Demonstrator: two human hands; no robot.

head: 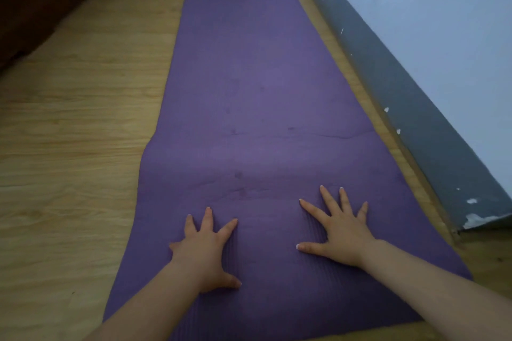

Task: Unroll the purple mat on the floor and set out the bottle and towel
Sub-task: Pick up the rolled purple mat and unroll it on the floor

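Purple mat point(263, 86) is lying unrolled on the wooden floor point(83, 124), running from the near edge to the far end, right edge just beside the grey skirting point(410, 108) of the wall.

Both hands are resting flat on the near section. Left hand point(203, 249) is sitting left of centre, right hand point(339, 232) right of centre and a bit farther out. Both grips spread wide, fingers splayed, palms down, pinching nothing.

Mat is not lying fully flat: creases are running across it just beyond the hands and again farther up, and the near left edge is bowing outward. Looks like the near end is wanting to curl.

Handling, my read: soft foam, light, flexible, ribbed surface so probably grippy, not fragile. Flat-palm pressure sliding outward suits smoothing better than pinching. To shift it, taking hold at the near corners or the short edge looks best; tugging one long edge is likely going to skew it toward the wall.

Bottle and towel are not showing in this view, so that part is looking not yet done.
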